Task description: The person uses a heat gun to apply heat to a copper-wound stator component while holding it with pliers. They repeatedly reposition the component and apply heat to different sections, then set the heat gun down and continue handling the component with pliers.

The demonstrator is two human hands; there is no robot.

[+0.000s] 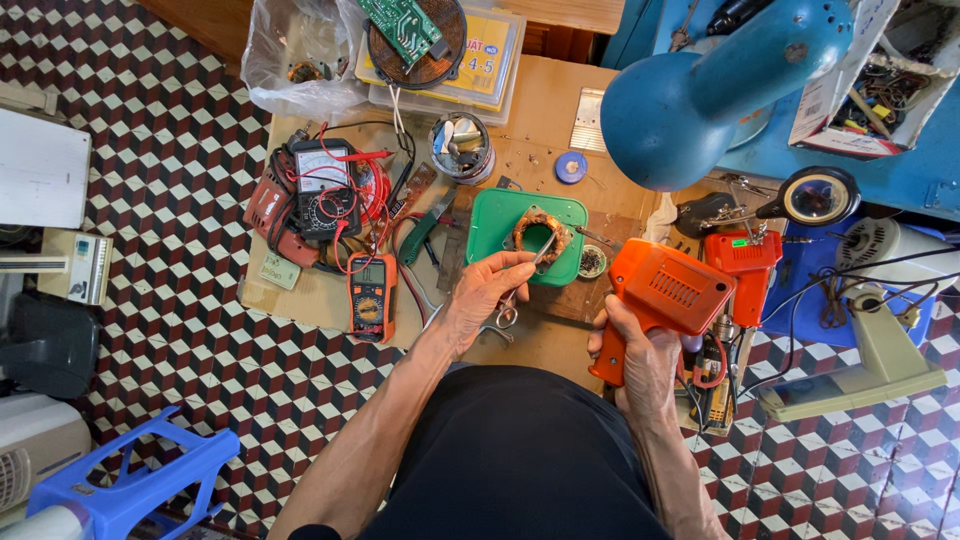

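My left hand (487,297) pinches a thin metal tool, tweezers or small scissors (522,283), whose tip reaches a copper wire coil (540,236). The coil lies on a green plastic lid (493,222) on a low wooden table (545,105). My right hand (640,365) grips the handle of an orange soldering gun (665,292), whose nose points left toward the coil. Both hands sit near the table's front edge, above my dark-clothed lap.
Two multimeters (325,187) (371,295) with red leads lie at the table's left. A round tin (460,147), a circuit board on a box (415,30), a blue lamp (715,90), a magnifier stand (818,197) and a blue stool (125,480) surround the spot.
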